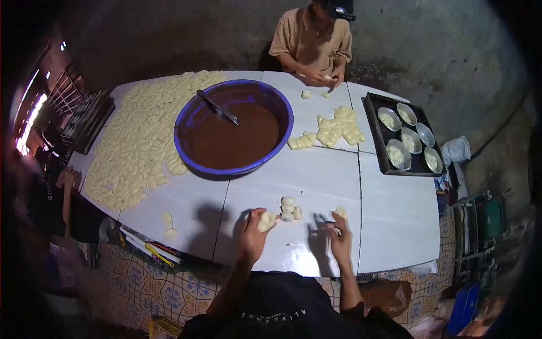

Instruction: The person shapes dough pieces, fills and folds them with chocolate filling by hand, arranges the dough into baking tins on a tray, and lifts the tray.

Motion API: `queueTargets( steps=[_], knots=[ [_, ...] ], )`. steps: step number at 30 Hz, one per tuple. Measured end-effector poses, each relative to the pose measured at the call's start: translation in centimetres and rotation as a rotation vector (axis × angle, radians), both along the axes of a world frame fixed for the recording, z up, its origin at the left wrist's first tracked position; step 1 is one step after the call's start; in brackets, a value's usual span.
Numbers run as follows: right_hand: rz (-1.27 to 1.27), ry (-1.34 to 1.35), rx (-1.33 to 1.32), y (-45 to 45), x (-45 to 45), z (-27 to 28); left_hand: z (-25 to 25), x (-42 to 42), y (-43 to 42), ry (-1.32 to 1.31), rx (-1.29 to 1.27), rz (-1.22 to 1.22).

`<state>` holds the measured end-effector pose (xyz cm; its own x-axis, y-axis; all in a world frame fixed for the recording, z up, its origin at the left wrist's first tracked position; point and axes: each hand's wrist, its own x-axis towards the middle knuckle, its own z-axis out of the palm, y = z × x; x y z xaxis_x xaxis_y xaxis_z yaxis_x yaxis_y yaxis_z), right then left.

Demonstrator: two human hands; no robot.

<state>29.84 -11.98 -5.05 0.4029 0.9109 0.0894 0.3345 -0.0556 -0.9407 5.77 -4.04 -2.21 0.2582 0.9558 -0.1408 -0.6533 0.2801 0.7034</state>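
Observation:
My left hand (253, 233) is closed around a pale dough piece (267, 221) above the white table (293, 248). A small cluster of dough balls (287, 209) lies on the table between my hands. To the right of it, my right hand (340, 236) has its fingers bent at another dough piece (340, 213), which shows at the fingertips. Beyond my hands stands a purple basin (289, 107) holding brown filling (231, 138), with a dark-handled utensil (217, 106) resting in it.
Many dough pieces (132, 135) cover the table's left side. More dough (339, 127) lies right of the basin. A black tray (385, 161) with metal tins stands at the right. A co-worker (313, 42) handles dough across the table; another person's arm (66, 192) is at the far left.

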Motion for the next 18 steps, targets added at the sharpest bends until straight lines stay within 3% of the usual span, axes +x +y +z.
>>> queueTargets(
  steps=[2, 4, 7, 8, 11, 12, 13, 16, 18],
  knots=[
    [0.203, 0.133, 0.077, 1.1, -6.6, 6.3, 0.1, 1.5, -1.0, -0.067, 0.013, -0.095],
    [0.255, -0.172, 0.155, 2.7, -9.1, 5.2, 2.1, 2.5, -1.9, -0.145, -0.019, -0.247],
    [0.173, 0.119, 0.177, 4.1, -9.8, 4.2, 1.9, 1.6, -2.2, 0.122, 0.178, -0.094],
    [0.117, 0.096, 0.257, 4.2, -9.6, 4.8, 2.3, 1.1, -2.3, 0.182, 0.269, -0.031],
    [0.038, 0.286, 0.286, 4.4, -10.7, 7.8, 2.2, -0.1, -1.7, 0.45, 0.378, -0.089],
    [0.088, 0.24, 0.26, 4.4, -11.0, 7.6, 2.5, 0.0, -2.0, 0.512, 0.368, -0.105],
    [0.138, 0.193, 0.235, 4.3, -11.3, 7.2, 1.7, 0.9, -2.5, 0.374, 0.255, 0.089],
    [0.295, 0.031, 0.17, 5.5, -10.5, 5.6, 0.9, 0.7, -2.4, 0.416, 0.188, 0.214],
    [0.298, 0.319, 0.266, 6.4, -10.2, 6.6, 0.7, 0.4, -2.1, 0.412, 0.195, 0.141]
  ],
)
